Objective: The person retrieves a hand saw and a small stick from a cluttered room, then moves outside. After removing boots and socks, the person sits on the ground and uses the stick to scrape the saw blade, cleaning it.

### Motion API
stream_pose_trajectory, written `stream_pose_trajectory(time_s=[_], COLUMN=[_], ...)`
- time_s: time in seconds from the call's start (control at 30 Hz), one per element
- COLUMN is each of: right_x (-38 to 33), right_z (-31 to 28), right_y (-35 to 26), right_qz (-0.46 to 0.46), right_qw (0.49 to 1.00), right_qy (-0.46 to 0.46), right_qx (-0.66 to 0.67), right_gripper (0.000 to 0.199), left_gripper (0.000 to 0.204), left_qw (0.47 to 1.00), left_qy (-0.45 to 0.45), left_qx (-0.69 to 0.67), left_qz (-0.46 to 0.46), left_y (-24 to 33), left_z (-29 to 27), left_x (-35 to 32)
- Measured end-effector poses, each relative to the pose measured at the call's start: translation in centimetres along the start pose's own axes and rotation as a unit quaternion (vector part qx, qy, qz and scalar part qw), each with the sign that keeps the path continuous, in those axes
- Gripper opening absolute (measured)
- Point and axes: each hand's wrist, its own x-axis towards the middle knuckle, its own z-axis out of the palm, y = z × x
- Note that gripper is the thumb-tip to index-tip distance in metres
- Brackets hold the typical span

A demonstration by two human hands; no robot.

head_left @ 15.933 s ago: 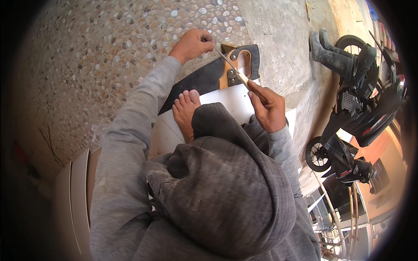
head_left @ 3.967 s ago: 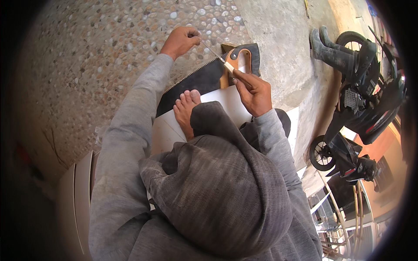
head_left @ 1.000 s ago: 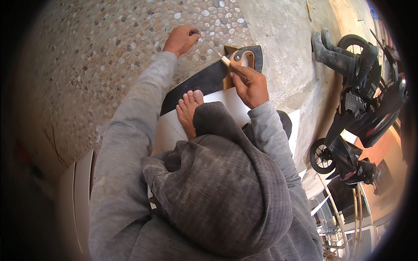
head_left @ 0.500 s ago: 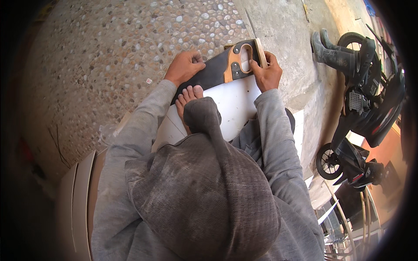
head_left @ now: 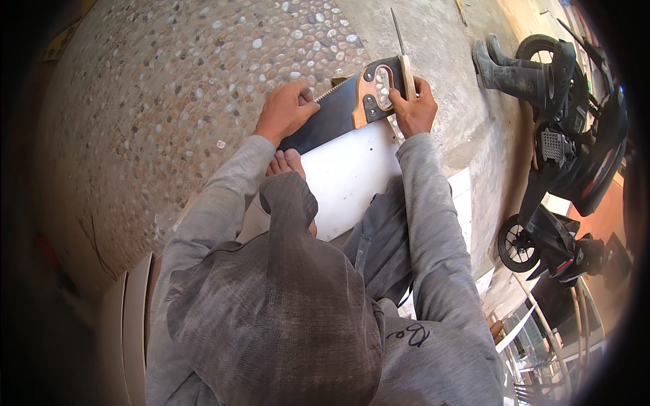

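Note:
A handsaw [head_left: 321, 125] with a dark blade and a wood-and-black handle lies across a white board [head_left: 345, 172], its toothed edge facing away from me. My left hand [head_left: 288, 108] is closed on the blade, thumb and fingers at the teeth. On the right, my right hand [head_left: 414, 108] grips the light wooden handle of a slim file [head_left: 397, 32], whose thin metal shaft points away from me. That handle sits right beside the saw's grip. My bare foot [head_left: 288, 162] is at the blade's near edge, on the board.
Pebbled floor [head_left: 169, 101] spreads to the left, with plain concrete [head_left: 433, 40] beyond the saw. Rubber boots [head_left: 508, 71] stand at the right, beside a dark motorbike [head_left: 575, 149]. Stacked panels [head_left: 135, 304] lean at the lower left. A small brown block shows behind the saw.
The whole view has shifted a little. More of the file's shaft shows beyond the saw handle, and its angle is steeper. Both hands keep their holds; my knee and foot appear further left.

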Motion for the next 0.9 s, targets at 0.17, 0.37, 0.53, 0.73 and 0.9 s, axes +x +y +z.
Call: stream_pose_trajectory(time_s=[0.17,0.37,0.53,0.73,0.9], right_x=[-0.1,1.6,3.4,3.0,3.0], right_z=[0.0,-0.6,-1.4,-1.1,-1.3], right_y=[-0.1,1.3,3.0,2.8,2.9], right_qz=[0.007,0.022,0.016,-0.004,-0.051], right_qw=[1.000,0.999,1.000,1.000,0.998], right_qy=[-0.002,0.036,0.020,0.018,0.018], right_qx=[-0.012,0.002,-0.004,-0.006,-0.009], right_gripper=[0.042,0.042,0.041,0.037,0.038], left_gripper=[0.028,0.037,0.043,0.055,0.048], left_qw=[0.999,0.999,0.996,0.978,0.909], left_qy=[0.020,0.004,0.004,0.154,0.314], left_qx=[-0.042,-0.006,0.041,0.141,0.271], left_qz=[0.009,-0.039,-0.083,-0.017,-0.037], left_y=[-0.7,-1.8,-1.8,-4.7,-8.7], left_z=[0.3,0.1,-0.5,-2.0,-0.8], left_x=[-1.0,-2.7,-5.4,-9.6,-14.9])
